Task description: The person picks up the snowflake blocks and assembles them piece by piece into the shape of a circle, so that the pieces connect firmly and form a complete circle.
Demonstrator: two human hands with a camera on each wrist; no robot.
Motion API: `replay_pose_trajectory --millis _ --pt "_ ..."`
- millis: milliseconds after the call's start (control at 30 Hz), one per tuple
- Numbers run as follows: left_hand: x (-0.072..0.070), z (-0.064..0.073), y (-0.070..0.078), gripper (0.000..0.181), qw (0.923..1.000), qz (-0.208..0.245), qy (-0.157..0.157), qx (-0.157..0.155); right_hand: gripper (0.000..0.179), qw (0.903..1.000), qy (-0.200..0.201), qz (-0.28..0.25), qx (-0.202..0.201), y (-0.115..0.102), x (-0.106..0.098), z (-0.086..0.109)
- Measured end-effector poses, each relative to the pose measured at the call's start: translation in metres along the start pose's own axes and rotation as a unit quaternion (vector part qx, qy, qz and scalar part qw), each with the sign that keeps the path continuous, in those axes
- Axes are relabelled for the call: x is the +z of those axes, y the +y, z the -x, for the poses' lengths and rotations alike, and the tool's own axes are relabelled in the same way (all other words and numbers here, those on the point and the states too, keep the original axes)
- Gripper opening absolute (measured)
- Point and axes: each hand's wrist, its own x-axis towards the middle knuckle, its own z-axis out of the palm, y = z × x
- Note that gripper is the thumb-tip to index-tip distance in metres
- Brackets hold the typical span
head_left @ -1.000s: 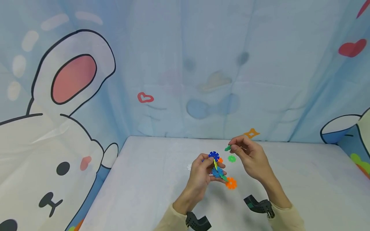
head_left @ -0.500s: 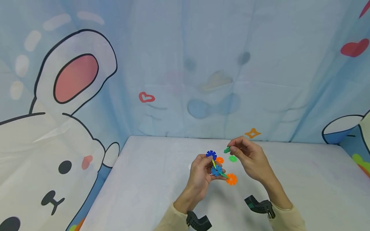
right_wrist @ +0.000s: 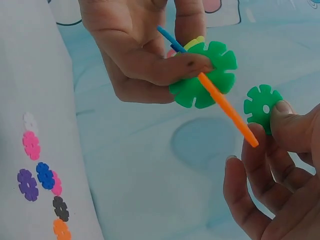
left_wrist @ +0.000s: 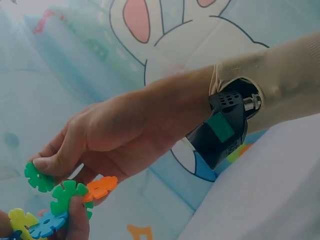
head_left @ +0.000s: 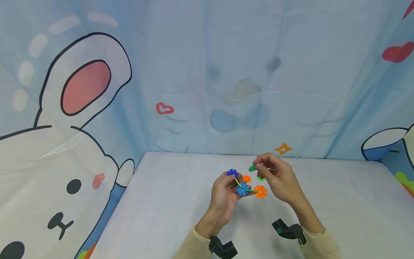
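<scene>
My left hand grips a chain of interlocked snowflake discs. The chain runs from a dark blue disc through a yellow one and a light blue one to a green disc and an orange disc at its free end. In the right wrist view the left thumb lies across the green disc, and the orange one shows edge-on. My right hand pinches a loose green snowflake disc between thumb and fingers, apart from the chain.
Loose snowflake discs lie on the white table, among them a purple one, a blue one, a black one and a light green one. A printed curtain stands behind the table's far edge.
The chain has turned in my left hand, so its orange end has swung upward and the dark blue end leftward. My right hand has shifted slightly left with the green disc.
</scene>
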Motion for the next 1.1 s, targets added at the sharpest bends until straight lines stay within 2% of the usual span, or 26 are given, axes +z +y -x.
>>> replay_pose_trajectory --millis 267,533,733,1100 --pt "-0.0002 -0.0003 0.0001 0.026 1.0000 -0.002 0.006 0.001 0.007 1.0000 0.001 -0.006 0.002 -0.0009 -0.0019 -0.0005" --pt "0.0014 -0.0015 0.0006 0.008 0.9992 0.028 0.025 -0.011 0.007 0.9999 0.005 -0.007 0.006 -0.0017 -0.0004 0.0004" --pt "0.0028 0.0002 0.0006 0.007 0.9991 0.035 0.020 -0.011 0.008 0.9999 0.004 -0.014 0.005 -0.0012 0.0034 0.0009" --pt "-0.0002 0.0010 0.0024 0.018 0.9996 -0.024 -0.008 -0.013 0.011 0.9987 0.047 -0.014 -0.011 -0.0007 0.0054 0.0005"
